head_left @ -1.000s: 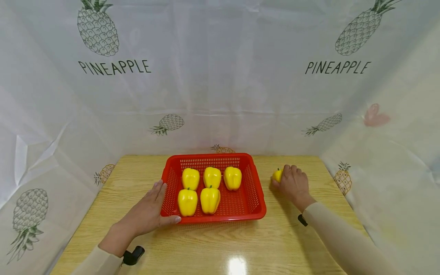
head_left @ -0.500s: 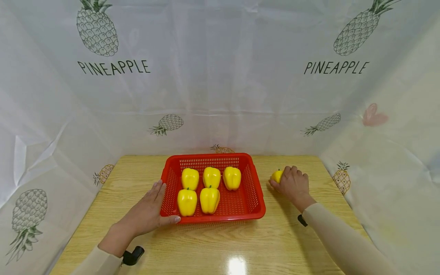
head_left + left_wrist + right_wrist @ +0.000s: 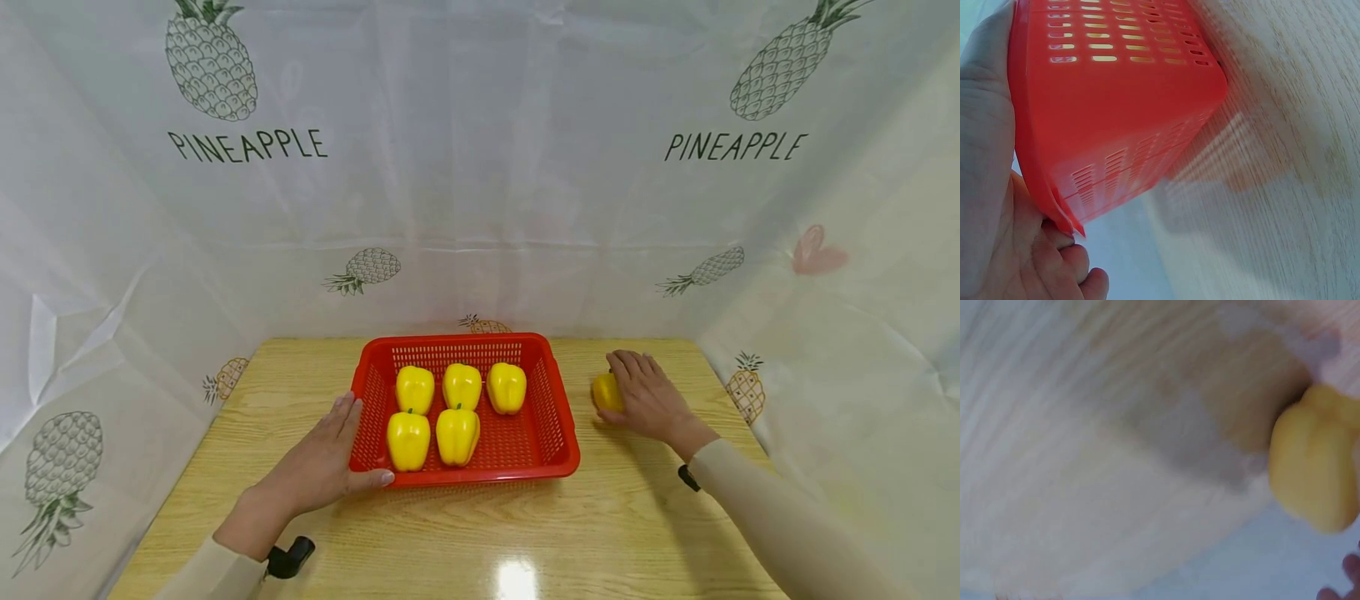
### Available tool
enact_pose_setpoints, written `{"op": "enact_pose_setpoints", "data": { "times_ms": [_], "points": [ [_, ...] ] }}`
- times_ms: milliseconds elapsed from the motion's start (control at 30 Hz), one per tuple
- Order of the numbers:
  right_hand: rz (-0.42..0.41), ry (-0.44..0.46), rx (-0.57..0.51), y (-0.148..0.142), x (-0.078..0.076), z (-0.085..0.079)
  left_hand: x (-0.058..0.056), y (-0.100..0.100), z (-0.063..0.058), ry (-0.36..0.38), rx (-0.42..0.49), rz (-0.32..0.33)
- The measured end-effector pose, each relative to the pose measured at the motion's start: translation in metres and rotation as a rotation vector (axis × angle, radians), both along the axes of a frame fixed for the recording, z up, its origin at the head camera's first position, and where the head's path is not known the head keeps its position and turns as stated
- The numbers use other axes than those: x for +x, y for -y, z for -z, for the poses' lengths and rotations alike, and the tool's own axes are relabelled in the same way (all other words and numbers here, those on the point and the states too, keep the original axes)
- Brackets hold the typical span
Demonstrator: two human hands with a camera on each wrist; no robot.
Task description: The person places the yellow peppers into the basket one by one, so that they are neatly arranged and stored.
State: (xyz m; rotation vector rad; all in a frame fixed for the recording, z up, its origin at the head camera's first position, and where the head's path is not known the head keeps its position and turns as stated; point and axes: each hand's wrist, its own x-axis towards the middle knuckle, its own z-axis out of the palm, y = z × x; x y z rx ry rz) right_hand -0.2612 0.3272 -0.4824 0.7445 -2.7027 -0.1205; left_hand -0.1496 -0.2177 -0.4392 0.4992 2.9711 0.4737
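Note:
A red plastic basket (image 3: 525, 476) stands on the table, with several yellow bell peppers (image 3: 408, 442) in two rows inside. My left hand (image 3: 318, 461) rests against its near left corner, fingers fairly straight along the left side and thumb on the front rim. In the left wrist view, the thumb and fingers lie along the basket's rim (image 3: 1025, 125). To the right of the basket, my right hand (image 3: 648, 397) is beside another yellow bell pepper (image 3: 606, 393), its fingers extended over it. The right wrist view shows this bell pepper (image 3: 1313, 465), with blurred fingertips (image 3: 1352, 569) apart from it.
The light wooden table (image 3: 450, 542) reaches back to a white curtain (image 3: 480, 183) printed with pineapples, which also hangs at both sides. Black wrist cameras (image 3: 291, 557) sit under both wrists.
My right hand has loosened its hold on the bell pepper; its fingers have straightened and its wrist has shifted right. The bell pepper's stem no longer shows. The left hand and basket stay put.

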Motion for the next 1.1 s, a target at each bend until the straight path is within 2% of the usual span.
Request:
{"op": "enact_pose_setpoints", "data": {
  "times_ms": [100, 267, 600, 1100],
  "points": [
    [-0.055, 0.033, 0.083, -0.009, -0.001, -0.006, 0.0, -0.001, -0.001, 0.003, -0.002, -0.002],
    [-0.077, 0.112, 0.155, -0.015, -0.003, -0.01, 0.0, 0.0, -0.001, 0.017, -0.01, -0.008],
    [-0.067, 0.171, 0.166, -0.017, -0.004, -0.001, 0.0, -0.001, -0.001, 0.032, -0.009, -0.009],
    [-0.067, 0.212, 0.128, -0.017, -0.005, -0.003, -0.001, -0.002, 0.0, 0.031, -0.002, -0.013]
  ]
}}
